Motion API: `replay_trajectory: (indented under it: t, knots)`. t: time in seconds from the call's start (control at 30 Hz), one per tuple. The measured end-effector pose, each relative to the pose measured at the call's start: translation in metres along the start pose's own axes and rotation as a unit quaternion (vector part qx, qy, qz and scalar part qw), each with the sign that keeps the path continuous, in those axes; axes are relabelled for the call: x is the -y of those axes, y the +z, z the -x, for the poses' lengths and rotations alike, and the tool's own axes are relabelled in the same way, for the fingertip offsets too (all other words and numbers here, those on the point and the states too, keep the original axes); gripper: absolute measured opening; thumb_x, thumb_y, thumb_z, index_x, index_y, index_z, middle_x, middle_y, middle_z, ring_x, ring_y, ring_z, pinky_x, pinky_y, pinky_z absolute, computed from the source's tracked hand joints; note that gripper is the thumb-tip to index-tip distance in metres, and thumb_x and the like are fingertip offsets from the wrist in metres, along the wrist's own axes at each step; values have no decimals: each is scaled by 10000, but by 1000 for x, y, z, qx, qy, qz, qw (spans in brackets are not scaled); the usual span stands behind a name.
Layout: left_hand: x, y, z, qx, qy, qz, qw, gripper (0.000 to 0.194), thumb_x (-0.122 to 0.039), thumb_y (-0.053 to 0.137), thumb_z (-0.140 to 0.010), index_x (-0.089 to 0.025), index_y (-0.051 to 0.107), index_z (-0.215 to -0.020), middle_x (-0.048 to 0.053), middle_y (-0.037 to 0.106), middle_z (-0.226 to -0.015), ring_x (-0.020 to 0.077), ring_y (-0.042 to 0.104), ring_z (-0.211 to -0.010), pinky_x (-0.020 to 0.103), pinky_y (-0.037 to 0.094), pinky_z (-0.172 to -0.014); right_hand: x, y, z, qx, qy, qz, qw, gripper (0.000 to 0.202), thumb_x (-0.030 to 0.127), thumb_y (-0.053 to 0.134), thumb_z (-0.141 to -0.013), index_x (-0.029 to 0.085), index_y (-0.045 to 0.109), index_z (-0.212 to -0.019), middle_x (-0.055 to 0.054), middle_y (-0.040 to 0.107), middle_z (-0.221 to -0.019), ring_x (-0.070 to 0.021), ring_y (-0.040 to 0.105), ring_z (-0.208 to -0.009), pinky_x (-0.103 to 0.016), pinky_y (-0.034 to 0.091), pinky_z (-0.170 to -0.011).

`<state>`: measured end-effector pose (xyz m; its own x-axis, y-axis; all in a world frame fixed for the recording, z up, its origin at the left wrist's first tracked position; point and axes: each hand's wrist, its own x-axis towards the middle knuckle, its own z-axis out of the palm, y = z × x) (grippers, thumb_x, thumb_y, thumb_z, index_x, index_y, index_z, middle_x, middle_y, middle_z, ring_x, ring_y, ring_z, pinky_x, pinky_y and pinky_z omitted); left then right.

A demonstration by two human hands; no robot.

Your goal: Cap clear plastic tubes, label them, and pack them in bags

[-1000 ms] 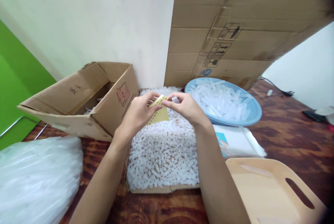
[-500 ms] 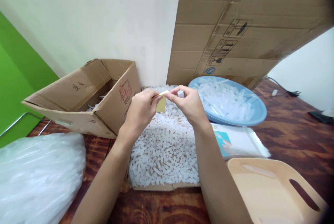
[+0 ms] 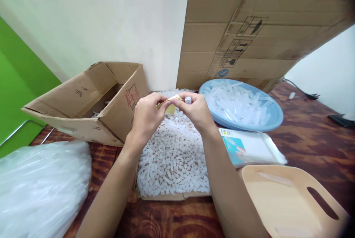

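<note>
Pinching a thin, bent yellow sheet (image 3: pixel 171 110) by its upper edge, the left hand (image 3: pixel 146 114) and the right hand (image 3: pixel 196 111) came close together, thumbs pressed against fingers. The right hand's fingers also held a small, smooth white cylinder (image 3: pixel 188 100), its round end facing up. The sheet hung over the far part of a bed of tiny, whitish plastic pieces (image 3: pixel 172 156), spread loosely on flat brown cardboard (image 3: pixel 177 196).

One second earlier, the sheet had shown a broad face with rows of marks; now only a smaller patch showed between the hands.

To the left, an open corrugated carton (image 3: pixel 122 110) with red print held a few pale pieces, partly hidden by its walls. On the far right, a round blue plastic basin (image 3: pixel 235 124) held a heap of translucent, elongated pieces. Nearer lay glossy clear-wrapped packs (image 3: pixel 256 147), then a smooth beige tray (image 3: pixel 288 204) with rounded corners and a slot handle, holding a translucent strip. A wrinkled, cloudy plastic bag (image 3: pixel 41 186) bulged at near left on the dark wood-grained tabletop (image 3: pixel 307 134).
</note>
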<state>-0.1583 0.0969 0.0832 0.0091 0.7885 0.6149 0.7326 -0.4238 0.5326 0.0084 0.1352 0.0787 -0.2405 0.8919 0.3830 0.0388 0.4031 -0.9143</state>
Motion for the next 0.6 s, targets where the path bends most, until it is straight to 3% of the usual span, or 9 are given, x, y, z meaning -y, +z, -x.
replay_trajectory:
  t: [0.4, 0.6]
  knots:
    - [0, 3, 1, -7, 21, -4, 1000, 117, -222, 688, -937, -208, 769, -854, 33, 785, -877, 193, 711, -787, 298, 508, -741, -1, 0, -1, -15, -45, 59, 997, 339, 481, 734, -869, 155, 764, -781, 13, 588, -651, -127, 449, -594, -272, 336, -561]
    - [0, 1, -2, -18, 33, 38, 999, 67, -235, 744, -895, -205, 742, -955, 42, 777, -954, 202, 713, -878, 322, 542, -810, 0, 0, -2, -19, -61, 76, 995, 274, 414, 715, -870, 157, 761, -786, 11, 605, -656, -136, 461, -607, -277, 351, -582]
